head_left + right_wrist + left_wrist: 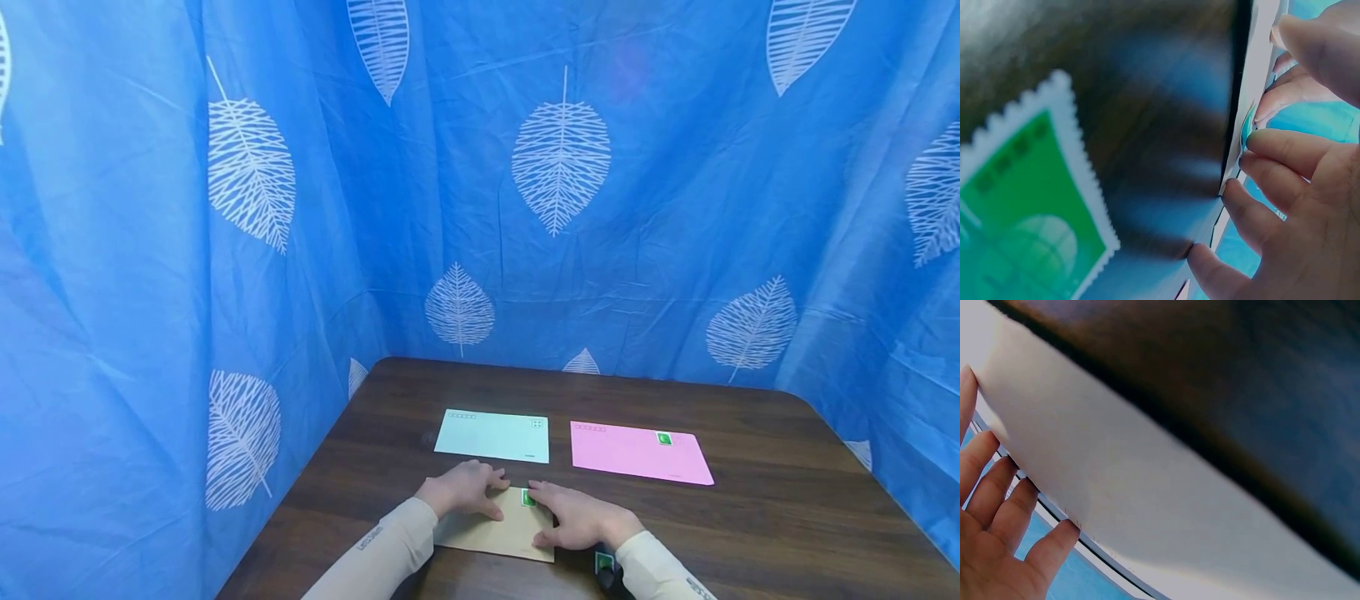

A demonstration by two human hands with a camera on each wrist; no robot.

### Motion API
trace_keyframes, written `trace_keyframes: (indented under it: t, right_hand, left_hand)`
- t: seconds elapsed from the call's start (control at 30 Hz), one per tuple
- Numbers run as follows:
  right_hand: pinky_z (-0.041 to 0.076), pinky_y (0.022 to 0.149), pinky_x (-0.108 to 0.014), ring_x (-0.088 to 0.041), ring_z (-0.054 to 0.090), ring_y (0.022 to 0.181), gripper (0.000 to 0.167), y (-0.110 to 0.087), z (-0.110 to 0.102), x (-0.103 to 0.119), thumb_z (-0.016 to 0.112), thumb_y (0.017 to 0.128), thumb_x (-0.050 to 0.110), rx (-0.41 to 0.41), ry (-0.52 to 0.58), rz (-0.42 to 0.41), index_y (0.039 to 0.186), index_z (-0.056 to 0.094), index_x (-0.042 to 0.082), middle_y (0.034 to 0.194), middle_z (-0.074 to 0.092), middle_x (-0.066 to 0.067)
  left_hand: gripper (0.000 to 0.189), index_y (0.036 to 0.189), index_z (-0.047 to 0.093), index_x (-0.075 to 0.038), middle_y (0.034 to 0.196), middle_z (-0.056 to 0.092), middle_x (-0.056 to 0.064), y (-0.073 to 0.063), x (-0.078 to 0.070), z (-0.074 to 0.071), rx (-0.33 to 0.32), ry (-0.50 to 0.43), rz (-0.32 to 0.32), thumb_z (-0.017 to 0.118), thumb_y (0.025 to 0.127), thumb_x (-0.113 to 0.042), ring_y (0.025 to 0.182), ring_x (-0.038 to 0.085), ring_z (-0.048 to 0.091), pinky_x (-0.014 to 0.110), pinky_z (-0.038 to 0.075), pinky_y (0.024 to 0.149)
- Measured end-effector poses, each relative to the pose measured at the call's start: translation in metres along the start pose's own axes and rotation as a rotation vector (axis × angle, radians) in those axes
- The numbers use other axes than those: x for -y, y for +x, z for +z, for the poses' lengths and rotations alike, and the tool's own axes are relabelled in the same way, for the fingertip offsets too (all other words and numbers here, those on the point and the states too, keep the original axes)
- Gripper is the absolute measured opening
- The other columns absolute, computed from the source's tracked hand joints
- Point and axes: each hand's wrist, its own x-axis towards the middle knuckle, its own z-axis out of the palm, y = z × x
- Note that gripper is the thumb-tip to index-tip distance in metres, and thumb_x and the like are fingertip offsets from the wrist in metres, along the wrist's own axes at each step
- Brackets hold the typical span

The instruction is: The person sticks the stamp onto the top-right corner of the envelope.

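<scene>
A cream envelope (495,537) lies flat at the table's front, with a green stamp (528,498) at its top right corner. My left hand (465,487) rests on the envelope's left part, fingers spread along its far edge in the left wrist view. My right hand (577,515) rests over the right end, one fingertip right at the stamp and the thumb near the right edge. In the right wrist view, its fingers touch the stamped corner and the tabletop. A loose green stamp (1035,200) lies on the table beneath my right wrist.
Beyond my hands lie a mint-green envelope (491,437) with no stamp and a pink envelope (637,454) bearing a green stamp (663,438). The dark wooden table (787,517) ends at a blue leaf-patterned curtain (645,250) at the back and sides.
</scene>
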Motion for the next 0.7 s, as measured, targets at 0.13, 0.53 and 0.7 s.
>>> trace_keyframes:
  t: [0.13,0.53,0.7]
  right_hand:
    - [0.038,0.114,-0.057,-0.035,0.042,0.144,0.068,-0.001,0.000,0.000,0.073,0.089,0.037,-0.007,0.002,-0.003,0.146,0.050,0.006,0.158,0.043,-0.012]
    - [0.038,0.113,-0.060,-0.037,0.044,0.142,0.070,-0.004,0.001,-0.008,0.072,0.089,0.037,-0.035,0.063,0.000,0.146,0.049,0.003,0.155,0.045,-0.014]
    - [0.038,0.113,-0.060,-0.037,0.044,0.142,0.071,-0.004,0.002,-0.010,0.071,0.089,0.037,-0.052,0.072,-0.001,0.145,0.049,0.001,0.154,0.046,-0.016]
  left_hand:
    - [0.060,0.133,0.066,-0.022,0.146,0.057,-0.002,0.000,0.000,0.001,-0.004,-0.005,-0.007,0.082,0.080,-0.042,0.134,0.023,0.056,0.032,0.046,0.110]
    - [0.057,0.132,0.067,-0.020,0.145,0.058,-0.001,-0.001,-0.001,-0.001,-0.002,-0.012,0.011,0.082,0.080,-0.041,0.134,0.022,0.056,0.032,0.046,0.110]
    - [0.056,0.131,0.067,-0.020,0.144,0.059,0.000,0.001,0.000,-0.002,-0.001,-0.011,0.026,0.082,0.081,-0.040,0.133,0.021,0.056,0.031,0.047,0.109]
